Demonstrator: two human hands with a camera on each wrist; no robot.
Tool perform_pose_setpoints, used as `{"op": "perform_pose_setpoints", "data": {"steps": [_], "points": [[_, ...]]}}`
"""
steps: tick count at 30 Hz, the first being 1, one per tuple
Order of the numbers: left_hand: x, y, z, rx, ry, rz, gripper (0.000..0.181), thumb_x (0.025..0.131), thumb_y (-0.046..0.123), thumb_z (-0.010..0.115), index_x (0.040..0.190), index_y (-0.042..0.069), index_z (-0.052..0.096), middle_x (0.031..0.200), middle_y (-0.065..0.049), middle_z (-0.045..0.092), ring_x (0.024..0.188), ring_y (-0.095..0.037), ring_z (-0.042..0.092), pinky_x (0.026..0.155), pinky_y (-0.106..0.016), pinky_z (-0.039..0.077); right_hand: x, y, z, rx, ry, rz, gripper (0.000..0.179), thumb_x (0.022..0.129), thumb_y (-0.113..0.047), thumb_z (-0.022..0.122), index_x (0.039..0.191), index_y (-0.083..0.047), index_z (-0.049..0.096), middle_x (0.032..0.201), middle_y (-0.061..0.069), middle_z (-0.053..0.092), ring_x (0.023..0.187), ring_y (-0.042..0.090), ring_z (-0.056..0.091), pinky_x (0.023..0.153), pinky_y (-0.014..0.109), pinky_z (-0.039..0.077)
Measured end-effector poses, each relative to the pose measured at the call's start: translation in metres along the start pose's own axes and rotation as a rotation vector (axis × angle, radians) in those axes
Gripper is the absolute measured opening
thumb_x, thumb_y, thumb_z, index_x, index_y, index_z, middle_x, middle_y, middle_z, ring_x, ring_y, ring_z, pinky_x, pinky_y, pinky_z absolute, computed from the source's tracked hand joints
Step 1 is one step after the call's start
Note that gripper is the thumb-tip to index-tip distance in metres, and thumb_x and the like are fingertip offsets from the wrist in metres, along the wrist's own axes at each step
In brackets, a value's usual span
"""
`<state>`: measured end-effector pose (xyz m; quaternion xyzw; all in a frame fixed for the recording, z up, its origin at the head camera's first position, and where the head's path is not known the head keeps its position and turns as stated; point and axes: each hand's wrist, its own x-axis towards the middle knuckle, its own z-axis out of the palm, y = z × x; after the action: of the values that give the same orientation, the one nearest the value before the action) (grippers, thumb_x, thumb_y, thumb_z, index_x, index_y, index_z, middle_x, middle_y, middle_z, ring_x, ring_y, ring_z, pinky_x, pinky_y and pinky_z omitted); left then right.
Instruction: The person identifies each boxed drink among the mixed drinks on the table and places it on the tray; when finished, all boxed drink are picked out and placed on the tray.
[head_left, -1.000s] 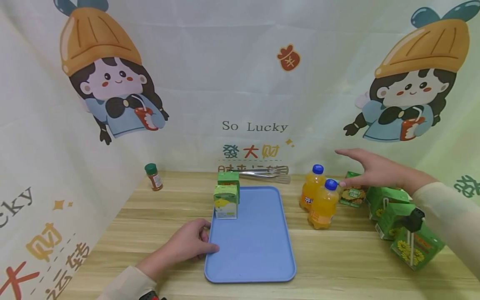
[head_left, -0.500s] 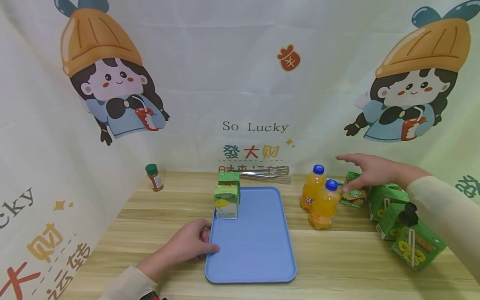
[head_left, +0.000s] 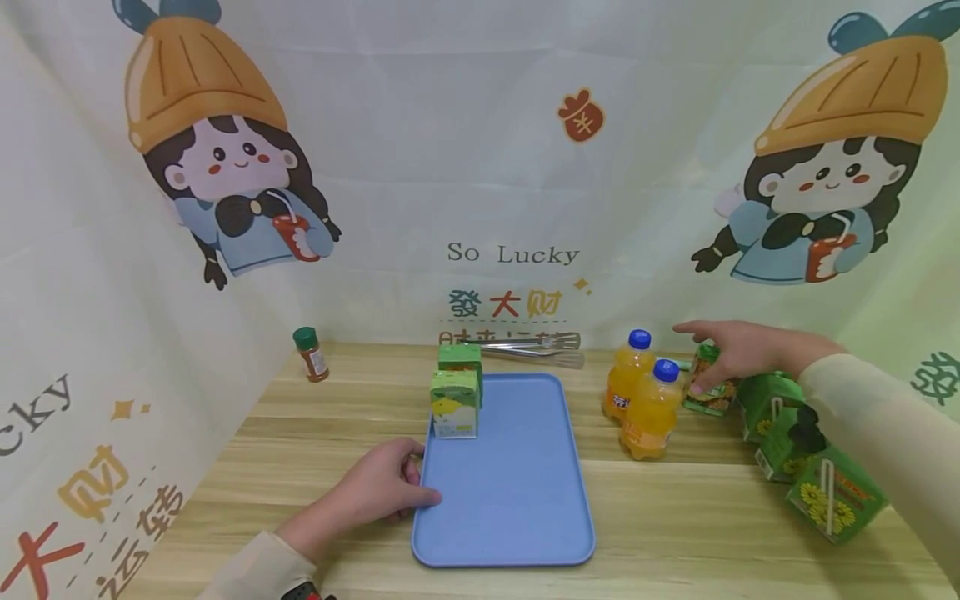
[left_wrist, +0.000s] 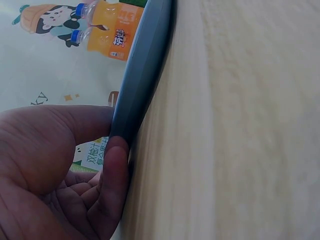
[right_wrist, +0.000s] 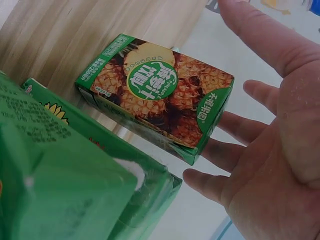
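My left hand (head_left: 378, 483) pinches the left rim of a blue tray (head_left: 517, 500), thumb over the edge and a finger beneath, as the left wrist view also shows. Two green drink cartons (head_left: 454, 410) stand one behind the other at the tray's far left. At the back right, my right hand (head_left: 753, 348) hovers over an upright pineapple juice carton (right_wrist: 155, 92). Its fingers are spread, with several behind the carton in the right wrist view. The thumb hangs in front of the carton in the head view; whether any finger touches it I cannot tell.
Two orange soda bottles (head_left: 649, 421) stand just left of the right hand. Several green cartons with straws (head_left: 838, 496) line the right side under the forearm. Metal tongs (head_left: 525, 346) lie at the back, and a green-capped spice jar (head_left: 311, 357) stands back left.
My right hand has come down toward the pineapple juice carton, its thumb now lower in front of it. The left hand keeps its hold on the tray, which stays in place.
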<state>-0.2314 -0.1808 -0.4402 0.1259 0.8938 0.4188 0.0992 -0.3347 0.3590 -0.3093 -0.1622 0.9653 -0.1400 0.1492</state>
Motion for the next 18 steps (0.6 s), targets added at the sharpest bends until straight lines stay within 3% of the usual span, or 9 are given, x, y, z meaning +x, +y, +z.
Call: {"op": "perform_pose_setpoints", "data": {"steps": [5,18], "points": [[-0.0002,0.0006,-0.0001,-0.002,0.002,-0.007,0.070,0.086,0.017,0.097,0.140,-0.011,0.061,0.081,-0.006,0.066,0.060,-0.019,0.064,0.053,-0.036,0.058,0.0037,0.0007,0.0033,-0.015,-0.020,0.000,0.120,0.085,-0.052,0.096,0.170,0.004,0.031,0.159,0.044,0.044,0.141,0.065,0.047,0.110,0.084,0.040],[0.0001,-0.0001,0.0009,-0.004,0.008,-0.013,0.071,0.087,0.015,0.097,0.142,-0.012,0.060,0.081,-0.006,0.065,0.061,-0.018,0.064,0.053,-0.036,0.058,0.0074,0.0033,0.0104,-0.019,-0.011,0.011,0.112,0.086,-0.049,0.095,0.165,0.006,0.039,0.166,0.044,0.035,0.147,0.068,0.038,0.115,0.084,0.033]]}}
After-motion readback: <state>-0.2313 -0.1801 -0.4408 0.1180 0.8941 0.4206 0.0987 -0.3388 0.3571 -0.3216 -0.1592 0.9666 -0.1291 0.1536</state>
